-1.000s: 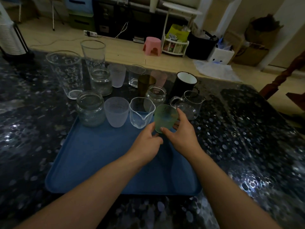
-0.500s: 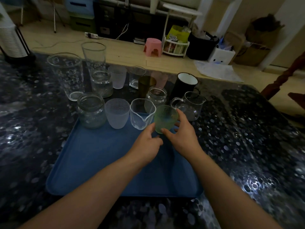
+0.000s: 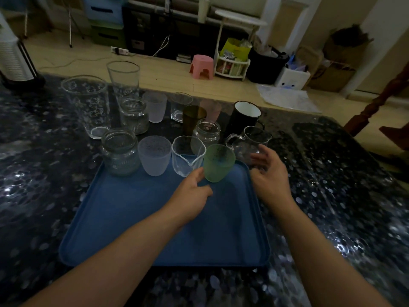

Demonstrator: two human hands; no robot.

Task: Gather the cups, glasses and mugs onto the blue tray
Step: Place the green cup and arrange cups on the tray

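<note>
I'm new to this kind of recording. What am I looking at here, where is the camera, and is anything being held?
There is no machine: a person works with bare hands, filmed by one wide-angle camera worn on the head, looking forward and down. On a dark speckled table lies a blue tray. Along its far edge stand a glass jar, a frosted cup, a spouted clear glass and a green cup. More glasses and a black mug wait behind on the table. The left hand touches the green cup near its base. The right hand is open beside a clear handled mug, holding nothing.
</note>
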